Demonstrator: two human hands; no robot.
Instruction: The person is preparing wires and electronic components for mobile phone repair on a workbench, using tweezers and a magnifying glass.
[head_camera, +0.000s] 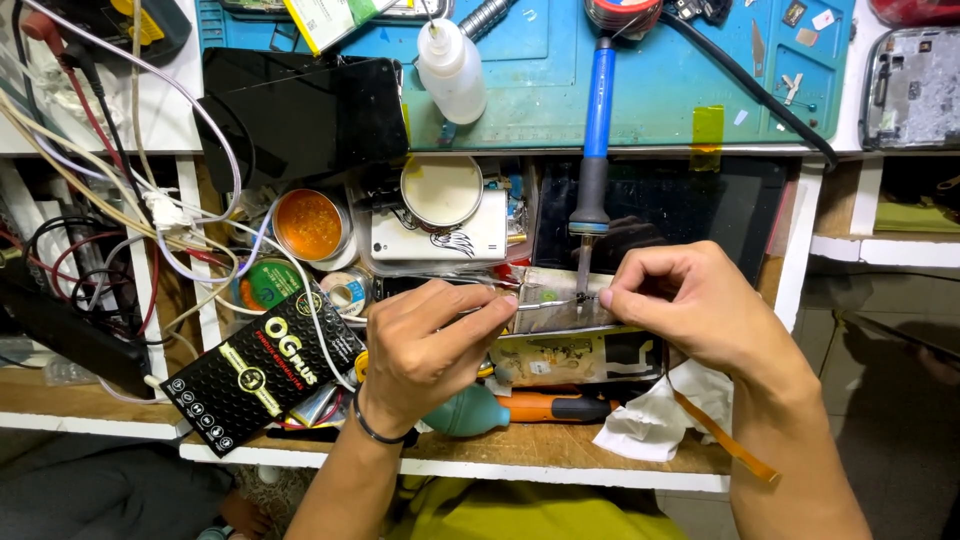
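Nearest the person: a wooden shelf (560, 450) runs across the frame, with a crumpled white tissue (650, 420) at its front edge, right of centre, and an orange-handled tool (555, 407) beside a teal blower bulb (470, 412) at mid-edge. A black packet (255, 375) lies tilted at the shelf's left front.

Above these, both hands meet over the shelf's middle. Left hand (425, 345), with a dark band on the wrist, has its fingers closed, thumb and forefinger pinching one end of a thin wire (550, 303). Right hand (685, 300) is clenched likewise, pinching the other end. The wire is stretched level between them, just above a stripped phone frame (575, 355), and touching or nearly touching the tip of a blue soldering iron (597, 130); contact cannot be made out.

Judgement: a tinning or heating step, the wire being held to the iron's tip. The next move calls for steady tension from both hands and fingertips kept clear of the hot tip.

Further back: a white phone (440, 240), an orange flux tin (310, 225), and a tangle of cables (130, 230) at the shelf's left. Farthest, a teal mat (660, 80) carries a white squeeze bottle (452, 72).
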